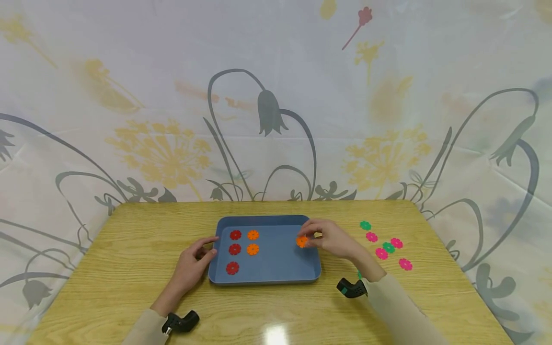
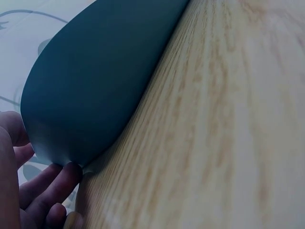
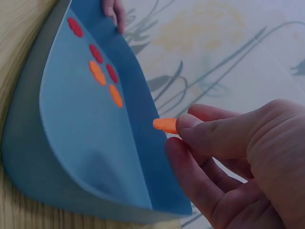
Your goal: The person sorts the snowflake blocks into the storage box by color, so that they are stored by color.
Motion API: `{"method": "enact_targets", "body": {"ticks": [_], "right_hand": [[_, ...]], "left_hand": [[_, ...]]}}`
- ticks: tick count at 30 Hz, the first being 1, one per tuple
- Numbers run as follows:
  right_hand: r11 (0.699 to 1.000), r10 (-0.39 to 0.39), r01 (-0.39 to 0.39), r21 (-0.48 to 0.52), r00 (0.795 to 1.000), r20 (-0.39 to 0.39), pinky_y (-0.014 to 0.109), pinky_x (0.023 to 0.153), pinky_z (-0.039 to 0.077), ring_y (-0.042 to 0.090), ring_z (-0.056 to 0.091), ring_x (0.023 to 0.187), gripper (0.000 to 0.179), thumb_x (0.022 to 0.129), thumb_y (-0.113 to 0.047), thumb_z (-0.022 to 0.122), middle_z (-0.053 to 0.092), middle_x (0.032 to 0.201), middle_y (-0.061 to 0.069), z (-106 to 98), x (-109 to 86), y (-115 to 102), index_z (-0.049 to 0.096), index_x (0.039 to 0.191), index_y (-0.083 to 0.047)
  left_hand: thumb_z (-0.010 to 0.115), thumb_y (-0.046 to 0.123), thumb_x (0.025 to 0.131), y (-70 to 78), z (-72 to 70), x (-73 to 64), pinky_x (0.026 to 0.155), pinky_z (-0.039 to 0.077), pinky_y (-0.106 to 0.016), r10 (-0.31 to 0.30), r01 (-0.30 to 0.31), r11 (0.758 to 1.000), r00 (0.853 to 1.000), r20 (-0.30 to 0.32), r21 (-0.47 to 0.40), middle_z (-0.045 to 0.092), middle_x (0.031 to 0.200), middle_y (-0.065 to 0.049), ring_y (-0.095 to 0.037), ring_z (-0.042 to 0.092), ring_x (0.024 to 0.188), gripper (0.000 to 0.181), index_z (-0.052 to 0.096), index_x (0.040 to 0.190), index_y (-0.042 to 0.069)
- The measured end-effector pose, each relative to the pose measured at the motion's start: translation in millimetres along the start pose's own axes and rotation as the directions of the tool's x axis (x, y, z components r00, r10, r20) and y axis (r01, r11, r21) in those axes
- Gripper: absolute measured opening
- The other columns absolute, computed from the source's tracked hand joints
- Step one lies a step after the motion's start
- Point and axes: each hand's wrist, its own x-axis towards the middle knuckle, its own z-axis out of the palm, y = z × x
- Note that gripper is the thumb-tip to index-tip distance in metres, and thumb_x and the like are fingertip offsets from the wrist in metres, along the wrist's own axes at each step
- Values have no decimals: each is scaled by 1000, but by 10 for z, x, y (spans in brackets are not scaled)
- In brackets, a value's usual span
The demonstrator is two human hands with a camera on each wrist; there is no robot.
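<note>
A blue tray (image 1: 276,275) lies on the wooden table. My left hand (image 1: 191,268) grips its left rim, with some fingers over the edge and others against the outer wall (image 2: 95,86). Between thumb and fingertips, my right hand (image 1: 329,238) pinches an orange flower-shaped disc (image 3: 164,125), held above the tray's right side. Inside the tray on the left, a column of three red flower discs (image 1: 235,249) stands beside two orange flower discs (image 1: 252,249). The right hand's fingers cover part of the held disc.
To the right of the tray, several pink discs (image 1: 405,264) and green discs (image 1: 365,225) lie scattered on the table (image 1: 151,239). One green disc is partly hidden behind the right wrist. A flower-patterned curtain (image 1: 276,158) hangs behind the table's far edge.
</note>
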Motion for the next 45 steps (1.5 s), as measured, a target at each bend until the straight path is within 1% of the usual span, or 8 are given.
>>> {"method": "enact_targets", "body": {"ticks": [4,10,15,18,23,26,39,45], "right_hand": [[999,-34,34,3,999,21,37,76,47,15,55,97,21,84,-4,67,63,104,-5,73,149,-32,71,103,-12],[999,-36,34,30,996,80,38,76,47,15,57,92,21,84,-7,68,64,102,-7,162,354,-116,72,102,-18],[998,-56,57,3,987,150,33,78,47,8,58,88,20,85,-8,68,63,99,-11,236,519,-181,72,102,-18],[998,-51,54,-14,982,183,29,79,47,6,58,88,20,85,-8,68,64,98,-12,283,605,-206,72,102,-18],[1000,-14,12,8,970,243,26,76,48,7,59,86,21,84,-6,68,65,98,-11,375,731,-185,72,102,-18],[999,14,-26,43,960,278,26,75,48,7,60,87,23,84,-5,68,66,99,-10,432,795,-158,72,103,-17],[965,108,-190,182,917,384,30,67,52,16,64,76,20,81,1,69,68,88,1,670,939,-134,71,99,-5],[980,71,-139,142,913,402,28,68,50,14,63,74,15,81,-3,71,68,85,2,768,974,-121,71,95,-8]], "left_hand": [[61,24,91,-50,5,3,67,46,-26,19,-19,1000,1000,-2,4,66,92,-2,-15,60,79,33,61,123,16],[62,25,91,-48,2,2,66,47,-27,20,-20,1000,1000,-7,-9,66,91,-2,-15,61,79,32,61,122,17],[61,21,91,3,-4,1,68,46,-26,0,0,1000,1000,-4,0,67,91,-5,-18,61,80,33,61,123,14],[60,16,92,114,-13,-20,68,46,-26,2,-2,1000,1000,-2,3,67,92,-10,-24,61,81,33,60,124,8],[59,10,92,347,-43,-65,68,45,-26,2,-2,1000,1000,8,-4,66,93,-17,-32,61,82,33,58,124,1],[59,9,92,395,-52,-67,68,45,-25,-13,13,1000,1000,12,4,66,92,-17,-32,60,83,33,58,124,2],[59,10,92,372,-45,-64,67,46,-26,-13,14,1000,1000,17,-14,65,93,-18,-33,60,83,33,59,124,2],[59,9,91,371,-41,-70,67,46,-25,-13,13,1000,1000,12,-10,65,93,-17,-32,61,82,32,59,123,2]]}}
